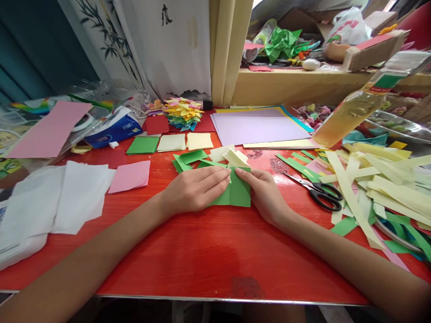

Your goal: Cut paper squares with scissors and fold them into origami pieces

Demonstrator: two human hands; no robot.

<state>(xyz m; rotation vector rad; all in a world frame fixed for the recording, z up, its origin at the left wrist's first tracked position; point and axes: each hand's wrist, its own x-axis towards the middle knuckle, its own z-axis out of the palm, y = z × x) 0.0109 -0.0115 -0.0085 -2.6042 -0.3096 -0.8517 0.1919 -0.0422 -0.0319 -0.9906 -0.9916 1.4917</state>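
Observation:
Between my hands, in the middle of the red table, is a green square of paper (pixel 237 190) with a crease down its middle. My left hand (pixel 198 186) lies over its left part with the fingers together. My right hand (pixel 264 190) pinches its right upper edge, thumb on top. Just behind them rest folded green paper pieces (pixel 188 159) and folded cream paper pieces (pixel 224 152). Farther back are a stack of green squares (pixel 142 145) and two stacks of cream squares, one of them (pixel 200 141) nearer the middle. Pink squares (pixel 129 176) lie to the left.
Black-handled scissors (pixel 325 193) and a heap of paper strips (pixel 357 184) lie on the right, with a tilted bottle (pixel 357 110) behind. Lilac sheets (pixel 259 125) and a colourful folded-paper cluster (pixel 183 112) are at the back. White tissues (pixel 81 193) cover the left side.

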